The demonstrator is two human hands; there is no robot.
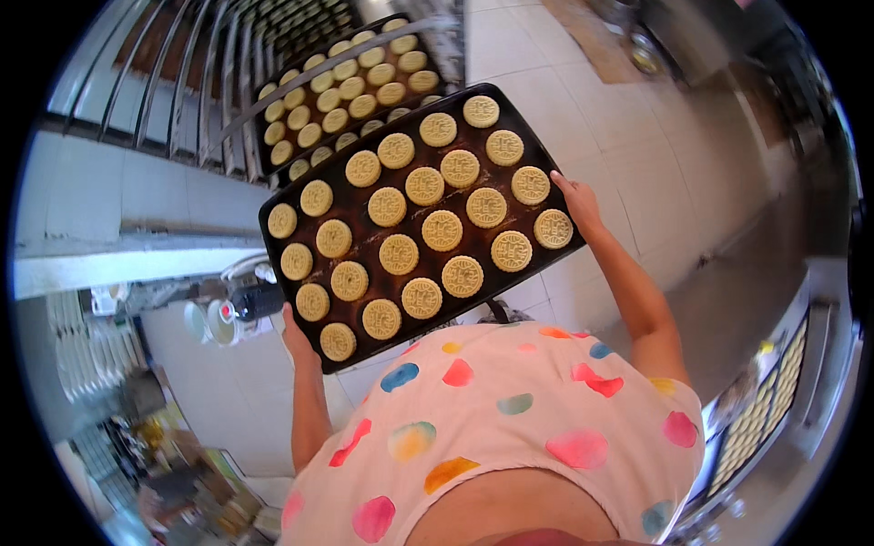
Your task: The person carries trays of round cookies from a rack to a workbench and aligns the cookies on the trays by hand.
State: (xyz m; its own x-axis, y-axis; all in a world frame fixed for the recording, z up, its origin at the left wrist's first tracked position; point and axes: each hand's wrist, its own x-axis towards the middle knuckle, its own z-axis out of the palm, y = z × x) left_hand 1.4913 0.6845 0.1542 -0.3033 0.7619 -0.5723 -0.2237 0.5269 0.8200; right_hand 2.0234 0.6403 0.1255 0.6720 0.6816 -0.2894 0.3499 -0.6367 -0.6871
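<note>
A dark rectangular baking tray (360,257) spans the space between my hands, its right end raised farther up the view than its left. Rows of round, pale yellow cakes with stamped tops and scalloped edges, such as this molded cake (442,230), lie on it. My left hand (297,337) grips the tray's lower left edge, thumb showing, other fingers hidden beneath. At the right edge my right hand (577,202) holds on in the same way, its fingers mostly under the rim. The tray's far side is close to a metal rack (238,91).
Another loaded baking tray (364,111) sits in the rack just beyond mine. Pale tiled floor (583,118) stretches to the right. White buckets (208,323) and a dark bottle (255,302) stand at left; boxes (196,482) lie lower left. A further tray of pale pieces (760,414) is at far right.
</note>
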